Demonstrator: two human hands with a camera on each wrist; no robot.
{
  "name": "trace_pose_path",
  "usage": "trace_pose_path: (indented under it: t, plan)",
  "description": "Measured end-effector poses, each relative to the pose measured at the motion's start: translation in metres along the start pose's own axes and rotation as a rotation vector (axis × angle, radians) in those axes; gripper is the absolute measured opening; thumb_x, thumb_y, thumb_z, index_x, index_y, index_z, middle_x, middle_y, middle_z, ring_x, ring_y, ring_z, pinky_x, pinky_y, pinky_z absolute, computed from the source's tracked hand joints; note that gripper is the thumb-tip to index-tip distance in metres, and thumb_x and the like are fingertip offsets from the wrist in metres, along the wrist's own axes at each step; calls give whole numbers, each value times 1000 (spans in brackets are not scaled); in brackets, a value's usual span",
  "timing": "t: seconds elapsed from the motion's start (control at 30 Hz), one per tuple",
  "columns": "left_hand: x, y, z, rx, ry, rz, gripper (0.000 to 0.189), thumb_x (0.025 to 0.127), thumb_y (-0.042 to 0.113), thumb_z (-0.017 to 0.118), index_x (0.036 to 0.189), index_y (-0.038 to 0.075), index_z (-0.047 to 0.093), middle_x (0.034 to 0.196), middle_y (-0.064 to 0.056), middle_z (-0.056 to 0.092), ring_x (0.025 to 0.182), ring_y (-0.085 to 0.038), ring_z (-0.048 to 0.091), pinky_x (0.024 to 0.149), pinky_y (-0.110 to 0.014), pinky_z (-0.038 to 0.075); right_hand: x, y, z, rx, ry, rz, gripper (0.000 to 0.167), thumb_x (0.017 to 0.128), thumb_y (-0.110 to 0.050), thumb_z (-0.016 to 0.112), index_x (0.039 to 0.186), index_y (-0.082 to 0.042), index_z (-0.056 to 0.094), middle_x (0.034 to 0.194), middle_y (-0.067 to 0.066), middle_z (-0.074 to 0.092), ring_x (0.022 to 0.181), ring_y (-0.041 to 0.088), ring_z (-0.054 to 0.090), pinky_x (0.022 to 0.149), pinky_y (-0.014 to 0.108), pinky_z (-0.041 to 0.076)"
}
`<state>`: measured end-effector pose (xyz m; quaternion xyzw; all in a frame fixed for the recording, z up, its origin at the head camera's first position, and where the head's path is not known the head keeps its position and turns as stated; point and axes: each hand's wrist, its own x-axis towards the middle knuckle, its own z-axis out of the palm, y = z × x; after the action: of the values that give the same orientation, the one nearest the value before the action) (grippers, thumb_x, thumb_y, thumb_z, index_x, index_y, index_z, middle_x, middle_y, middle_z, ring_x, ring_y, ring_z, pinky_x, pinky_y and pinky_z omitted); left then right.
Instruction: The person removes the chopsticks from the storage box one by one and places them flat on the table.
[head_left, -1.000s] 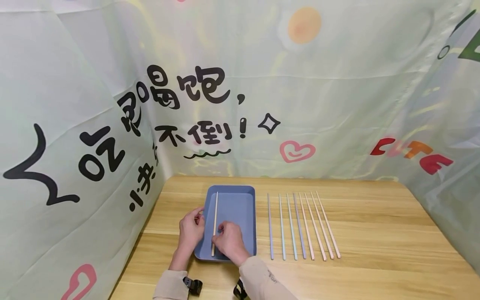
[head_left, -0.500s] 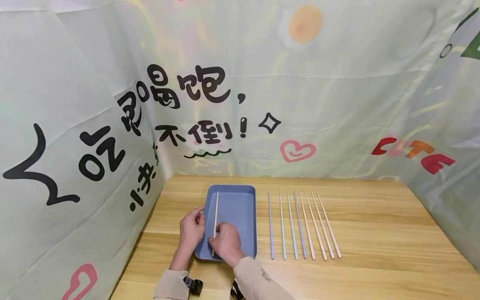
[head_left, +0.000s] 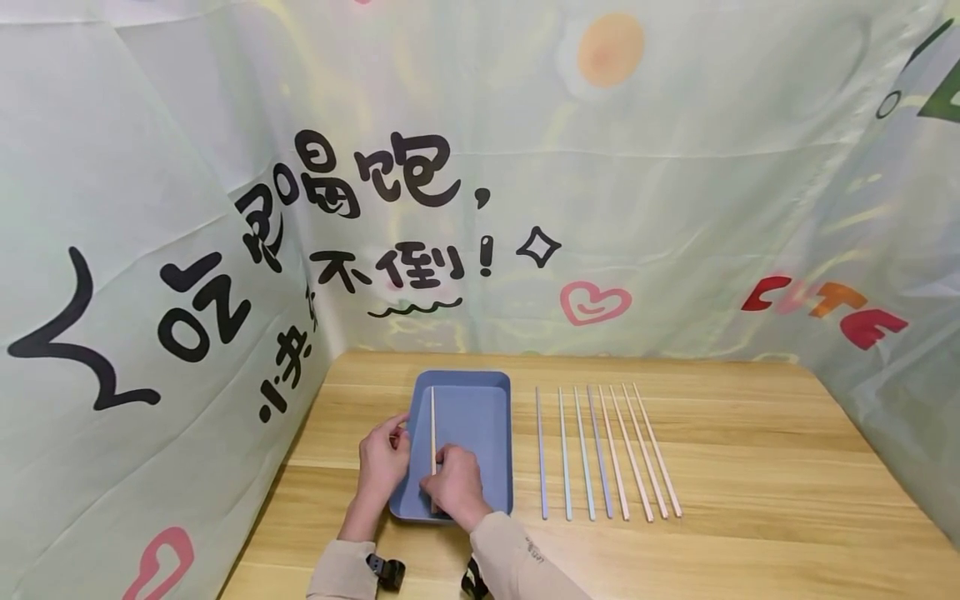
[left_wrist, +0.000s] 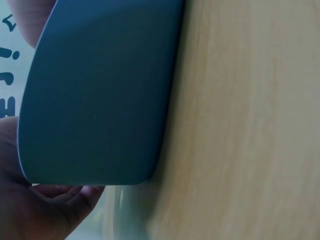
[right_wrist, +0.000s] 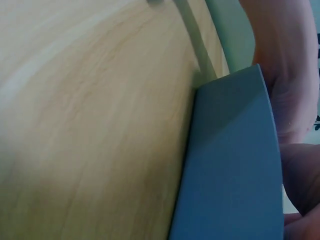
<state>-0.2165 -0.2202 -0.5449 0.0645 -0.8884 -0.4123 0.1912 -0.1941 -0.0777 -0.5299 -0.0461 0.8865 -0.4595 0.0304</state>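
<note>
A blue rectangular tray (head_left: 474,417) lies on the wooden table. Inside it, near the left side, a pale wood-coloured chopstick (head_left: 432,421) points away from me. My right hand (head_left: 456,485) pinches its near part, and the fingertips are partly hidden. My left hand (head_left: 384,457) holds the tray's left rim with bent fingers. In the left wrist view, fingers of the left hand (left_wrist: 42,210) show past the tray's corner. The right wrist view has mostly the tray's outer wall (right_wrist: 232,165), with part of the right hand (right_wrist: 302,175) at the edge.
Right of the tray, several chopsticks lie in a row: purple ones (head_left: 541,454), light blue ones (head_left: 564,454) and pink ones (head_left: 660,458). Printed cloth (head_left: 675,208) stands behind and on both sides of the table (head_left: 772,467).
The chopstick's near end has swung slightly right, so it lies straighter in the tray. My right hand shifted left, then slightly back right. My left hand stays at the rim.
</note>
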Motion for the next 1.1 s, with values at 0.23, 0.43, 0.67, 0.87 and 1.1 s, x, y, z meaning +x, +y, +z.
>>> trace_pose_path:
  t: [0.23,0.43,0.67,0.87,1.1]
  plan:
    - [0,2,-1,-3,6,8,32,95,-5,65,126,-2,74,89,-14,71,75,-16,62,62,-23,50,1,2,-5,141,-58,91,19,76,-2,80,85,-2,64,58,5,61,33,8,48,36,28,46]
    - [0,2,-1,-5,-6,-2,33,95,-4,65,127,-2,74,90,-14,71,76,-18,62,63,-23,50,2,4,-17,196,-78,72,20,79,-1,79,90,1,62,58,4,63,34,6,47,38,28,47]
    - [0,0,-1,-9,-21,-21,34,96,-2,65,129,0,73,92,-14,71,79,-18,63,64,-22,51,4,1,-42,242,-109,76,23,83,-2,74,102,4,62,64,0,61,39,7,50,42,23,45]
    - [-1,1,-1,-14,-22,-20,34,96,-3,65,128,-1,73,92,-14,71,79,-19,63,64,-22,51,6,9,-68,273,-74,73,26,83,0,72,106,7,63,72,4,59,44,10,51,42,24,47]
    - [0,1,-2,-12,-32,-28,34,97,-3,64,130,-1,72,93,-14,70,79,-19,62,64,-22,50,10,25,-97,263,-30,111,30,83,-1,70,112,7,64,79,6,59,50,11,55,45,26,52]
